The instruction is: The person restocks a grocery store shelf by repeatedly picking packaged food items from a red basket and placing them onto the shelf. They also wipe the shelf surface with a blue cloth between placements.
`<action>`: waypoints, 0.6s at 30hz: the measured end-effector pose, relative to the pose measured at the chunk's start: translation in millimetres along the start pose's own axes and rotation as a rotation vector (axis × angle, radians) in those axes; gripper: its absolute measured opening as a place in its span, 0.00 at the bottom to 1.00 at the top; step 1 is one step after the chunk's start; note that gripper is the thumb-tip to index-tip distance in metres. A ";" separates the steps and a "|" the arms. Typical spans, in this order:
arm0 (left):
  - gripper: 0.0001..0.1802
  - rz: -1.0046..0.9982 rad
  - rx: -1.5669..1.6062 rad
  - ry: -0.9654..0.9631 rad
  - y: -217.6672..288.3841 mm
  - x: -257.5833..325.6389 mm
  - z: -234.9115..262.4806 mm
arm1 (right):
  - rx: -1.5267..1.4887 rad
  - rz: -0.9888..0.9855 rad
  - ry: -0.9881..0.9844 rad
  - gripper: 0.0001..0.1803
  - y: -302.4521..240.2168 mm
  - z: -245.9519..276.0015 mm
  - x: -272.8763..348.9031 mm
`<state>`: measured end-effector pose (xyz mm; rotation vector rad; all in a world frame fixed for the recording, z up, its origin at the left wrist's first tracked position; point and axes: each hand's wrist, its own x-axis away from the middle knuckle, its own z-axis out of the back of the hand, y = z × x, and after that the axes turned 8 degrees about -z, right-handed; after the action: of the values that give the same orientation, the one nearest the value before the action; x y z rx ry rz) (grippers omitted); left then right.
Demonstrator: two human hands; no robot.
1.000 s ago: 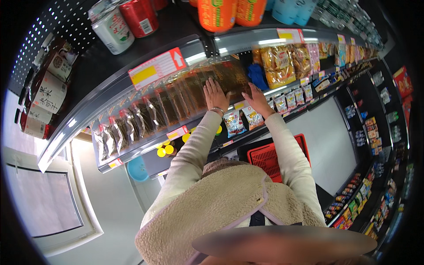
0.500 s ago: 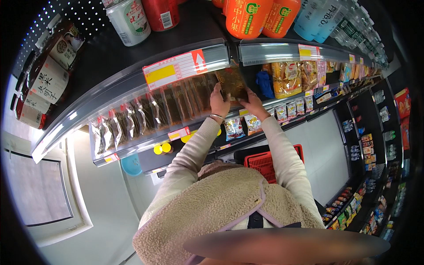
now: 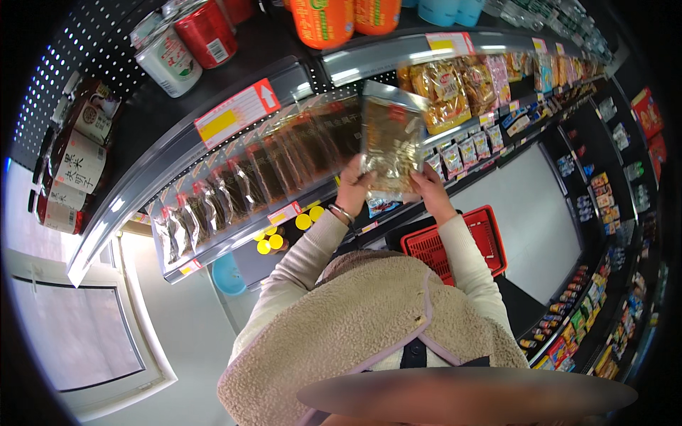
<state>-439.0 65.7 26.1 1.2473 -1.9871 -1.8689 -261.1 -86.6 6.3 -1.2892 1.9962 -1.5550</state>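
Between my two hands is a flat plastic pouch, dark brown inside with a shiny clear front. My left hand grips its lower left corner, and my right hand pinches the lower right corner. The pouch stands nearly upright in front of the shelf, clear of the row. To its left, similar dark pouches stand in a tight row on the shelf. Bagged bread in yellow packaging sits just behind and to the right of the held pouch.
Cans and orange bottles stand on the shelf above, dark-labelled bottles at far left. Small snack bags hang below the bread. A red shopping basket and a blue basin are lower down. More stocked shelves line the right.
Both hands have drawn the pouch out of the shelf toward me and tilted it up, so its shiny front now shows. The view has shifted right.
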 end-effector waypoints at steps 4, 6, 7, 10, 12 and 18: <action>0.26 0.043 -0.192 -0.353 -14.7 32.9 -35.7 | -0.307 -0.071 -0.011 0.20 23.8 56.3 77.1; 0.23 0.215 -0.239 -0.434 -24.2 46.6 -40.2 | -0.430 -0.008 0.061 0.20 46.0 87.9 114.5; 0.21 0.223 -0.290 -0.463 -29.1 51.2 -39.0 | -0.428 0.007 0.149 0.21 61.6 105.6 130.1; 0.18 0.225 -0.358 -0.547 -38.1 63.4 -27.6 | -0.364 -0.104 0.554 0.20 117.8 163.4 183.0; 0.18 0.249 -0.314 -0.597 -39.5 68.0 -18.9 | -0.421 -0.160 0.781 0.17 154.1 189.6 208.9; 0.18 0.498 -0.296 -0.642 -30.6 86.1 -20.7 | -0.677 -0.287 0.972 0.13 210.7 214.6 233.3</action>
<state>-467.9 -1.4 -32.6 0.0413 -1.9066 -2.3222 -337.8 -400.2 -195.1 -1.1460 3.2778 -1.9571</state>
